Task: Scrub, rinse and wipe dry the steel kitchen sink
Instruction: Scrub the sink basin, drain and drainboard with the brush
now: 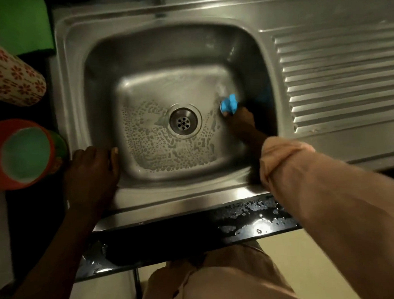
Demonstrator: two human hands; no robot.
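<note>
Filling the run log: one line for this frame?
stage: scrubbing | right hand: grips blue scrubber on sink floor, right of drain | left hand: rests on front-left rim | floor: beaded water

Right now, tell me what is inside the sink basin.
Inside the sink: soap suds across the bottom, the drain in the middle, and the right hand holding a blue scrubber against the right side. The hand and forearm hide the steel beneath them.

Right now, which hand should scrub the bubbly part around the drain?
Probably the right hand. It already holds the blue scrubber down inside the sink basin, beside the drain. The left hand only rests on the front rim, holding nothing.
</note>
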